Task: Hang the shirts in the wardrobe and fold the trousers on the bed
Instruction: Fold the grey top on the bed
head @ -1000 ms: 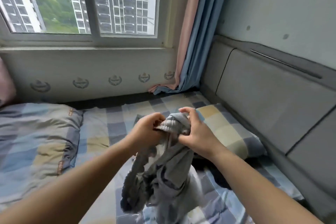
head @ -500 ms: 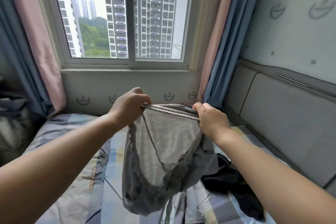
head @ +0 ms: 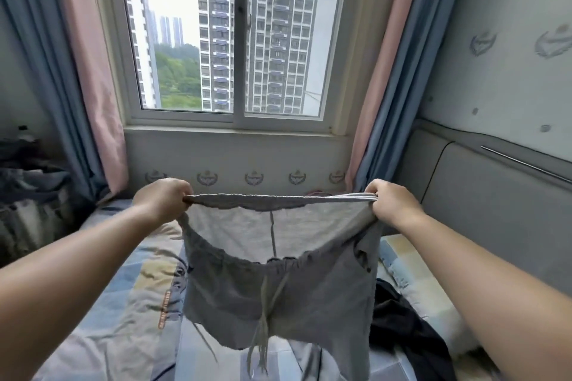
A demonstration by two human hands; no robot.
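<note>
— Grey jersey, drawstring waist: the trousers [head: 278,281] hang in the air over the bed [head: 123,303], waistband stretched wide between two hands. Head view, the only one.

— Grip?

— Left hand [head: 162,198] has its fingers [head: 182,190] curled round the left end of the waistband; right hand [head: 391,202] pinches the right end the same way. Both closed tight on cloth. The near side of the waistband sags, the far side is taut.

— Which step, would you say?

— Folding, early. My guess: the garment is being opened out and squared before it goes down. Legs dangle below frame, so I cannot tell if they are straight.

— Next move?

— Probably lower it flat onto the checked cover, legs together, then fold. That needs an open patch of bed.

— Room?

— Open cover to the left and below the arms. A dark garment [head: 405,328] lies crumpled just right of the trousers, near the padded headboard [head: 495,210]; it may get caught under the fold. A heap of bedding [head: 34,195] sits at far left. Window wall [head: 235,158] bounds the far edge, curtains [head: 380,102] hanging down to it.

— Wardrobe?

— Not in view.
</note>
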